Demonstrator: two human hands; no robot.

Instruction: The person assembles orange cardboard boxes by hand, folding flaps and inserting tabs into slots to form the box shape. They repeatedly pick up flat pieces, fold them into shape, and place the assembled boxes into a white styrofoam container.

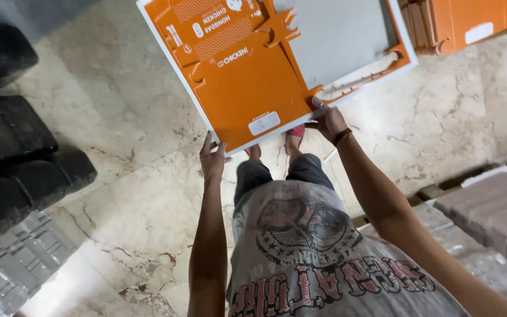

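I hold a large flat die-cut cardboard sheet (247, 76), orange with white edges and a grey cut-out area, out in front of me above the floor. My left hand (213, 157) grips its near left corner, fingers curled over the edge. At the near right edge, beside the cut-out slots, my right hand (328, 121) pinches the sheet; a dark band sits on that wrist. Below the sheet I see my feet and dark trousers.
The marble floor (118, 111) spreads below. Black bundles (13, 147) and a grey wrapped stack (13, 264) lie at left. More orange cardboard sheets (465, 23) sit at top right. Brown wrapped stacks (494, 211) on a pallet stand at right.
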